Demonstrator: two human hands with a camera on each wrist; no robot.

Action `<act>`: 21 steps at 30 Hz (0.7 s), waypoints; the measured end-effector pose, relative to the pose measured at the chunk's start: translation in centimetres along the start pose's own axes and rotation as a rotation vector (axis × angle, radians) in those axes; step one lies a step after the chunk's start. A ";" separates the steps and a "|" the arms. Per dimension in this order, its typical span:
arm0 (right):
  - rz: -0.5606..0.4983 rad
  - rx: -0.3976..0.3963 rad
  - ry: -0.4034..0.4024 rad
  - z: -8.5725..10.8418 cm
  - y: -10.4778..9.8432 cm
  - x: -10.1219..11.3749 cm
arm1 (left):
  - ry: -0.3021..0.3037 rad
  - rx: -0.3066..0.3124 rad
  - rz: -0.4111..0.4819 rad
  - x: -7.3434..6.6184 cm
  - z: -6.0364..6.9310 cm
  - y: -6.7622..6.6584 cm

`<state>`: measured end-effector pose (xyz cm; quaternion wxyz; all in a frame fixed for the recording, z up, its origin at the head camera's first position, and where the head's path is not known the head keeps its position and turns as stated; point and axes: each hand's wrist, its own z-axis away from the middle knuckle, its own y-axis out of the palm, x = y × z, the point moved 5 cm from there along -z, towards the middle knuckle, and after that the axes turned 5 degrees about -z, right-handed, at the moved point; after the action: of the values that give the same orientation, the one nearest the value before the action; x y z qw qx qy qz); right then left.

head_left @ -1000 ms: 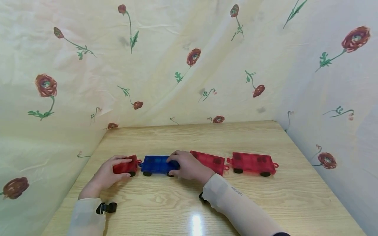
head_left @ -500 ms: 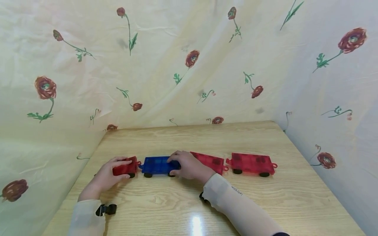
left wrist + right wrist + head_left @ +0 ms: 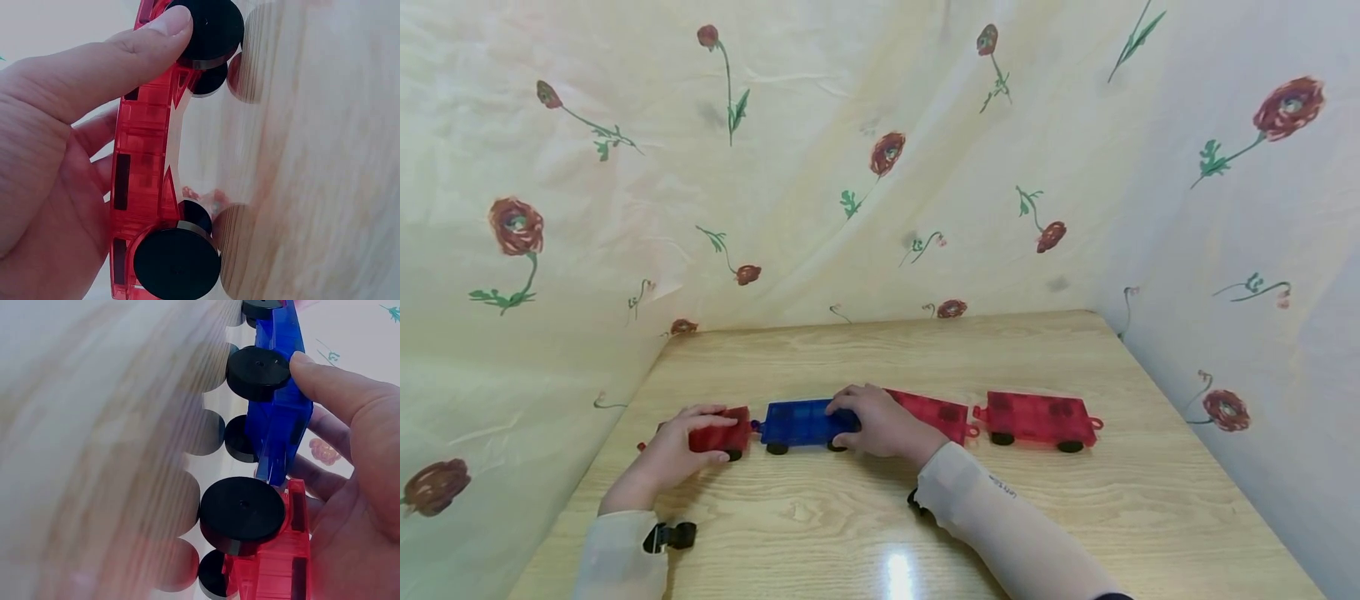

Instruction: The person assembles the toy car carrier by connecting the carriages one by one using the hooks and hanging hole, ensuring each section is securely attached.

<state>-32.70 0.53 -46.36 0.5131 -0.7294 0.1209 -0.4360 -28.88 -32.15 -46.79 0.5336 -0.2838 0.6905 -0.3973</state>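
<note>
A translucent red toy train car [image 3: 736, 432] with black wheels stands at the left end of a row. My left hand [image 3: 673, 454] grips its sides, with the thumb by a wheel [image 3: 212, 28] in the left wrist view. Just to its right is a blue toy train car [image 3: 797, 423], which my right hand [image 3: 883, 421] pinches between thumb and fingers at its right end. The couplings of these two cars meet; whether they are hooked together I cannot tell. Behind my right hand a second red car [image 3: 934, 412] sits at a slant, close to the blue one.
Another red car [image 3: 1037, 418] stands at the right end, its left coupling near the slanted car's loop. The cars are on a wooden table [image 3: 820, 517]. A flowered cloth [image 3: 805, 167] hangs behind and at both sides.
The left red car has levelled out, its right end coming down to the blue car's coupling. My left hand has moved with it slightly. My right hand has stayed on the blue car.
</note>
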 end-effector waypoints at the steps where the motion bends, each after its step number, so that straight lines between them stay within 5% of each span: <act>1: -0.004 0.001 0.000 0.0 0.0 0.0 | 0.001 -0.003 -0.001 0.0 0.0 0.0; 14: -0.024 0.024 -0.017 0.2 -0.1 0.1 | 0.023 -0.014 -0.012 -0.2 -0.2 0.0; 21: -0.065 0.006 -0.040 1.1 -1.4 0.0 | 0.037 -0.081 0.009 -1.4 -0.7 0.0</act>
<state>-32.27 1.82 -45.29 0.5031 -0.7401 0.0852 -0.4381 -29.18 -30.82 -45.94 0.5108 -0.2947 0.7169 -0.3719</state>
